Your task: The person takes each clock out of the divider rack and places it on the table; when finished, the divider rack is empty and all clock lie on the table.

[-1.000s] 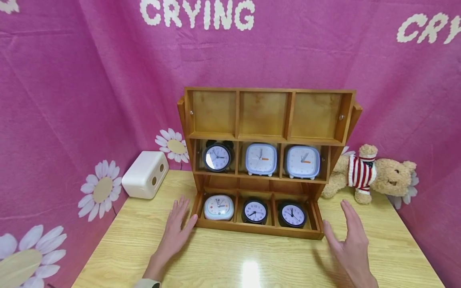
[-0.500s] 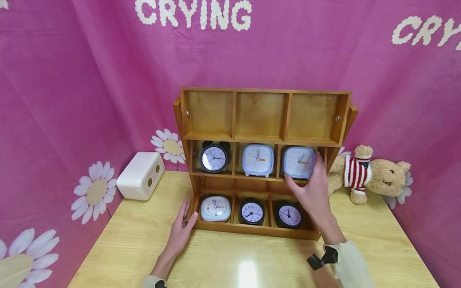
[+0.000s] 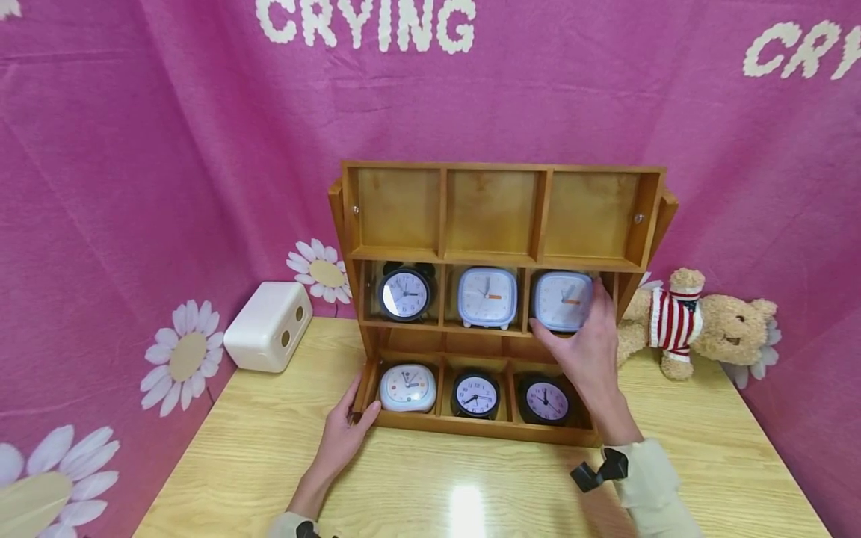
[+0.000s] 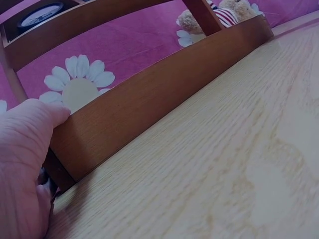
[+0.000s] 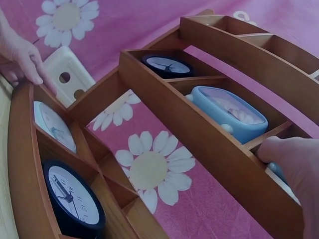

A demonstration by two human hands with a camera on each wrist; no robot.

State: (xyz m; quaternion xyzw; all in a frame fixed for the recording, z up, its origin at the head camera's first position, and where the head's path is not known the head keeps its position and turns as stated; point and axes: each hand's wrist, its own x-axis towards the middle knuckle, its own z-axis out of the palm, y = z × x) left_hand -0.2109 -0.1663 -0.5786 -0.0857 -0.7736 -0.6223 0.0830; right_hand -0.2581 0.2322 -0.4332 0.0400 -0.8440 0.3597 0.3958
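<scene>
A three-tier wooden shelf (image 3: 484, 427) holds several alarm clocks. My right hand (image 3: 587, 347) grips a blue square alarm clock (image 3: 561, 302) in the middle tier's right compartment, thumb at its lower left and fingers along its right side. In the right wrist view that hand (image 5: 294, 167) covers most of the clock. Its twin, another blue alarm clock (image 3: 487, 297), sits in the centre compartment. My left hand (image 3: 341, 437) holds the bottom tier's front left corner, thumb on the front and fingers at the side; the left wrist view shows the thumb (image 4: 59, 113) on the board's edge.
Left of those blue clocks is a black twin-bell clock (image 3: 404, 294). Below stand a pale rounded clock (image 3: 408, 388) and two black round clocks, one central (image 3: 475, 396), one right (image 3: 545, 400). A white box (image 3: 269, 326) and a teddy bear (image 3: 729, 330) flank the shelf.
My right hand has risen from beside the shelf's lower right corner to the blue alarm clock and taken hold of it. My left hand has closed round the lower left corner.
</scene>
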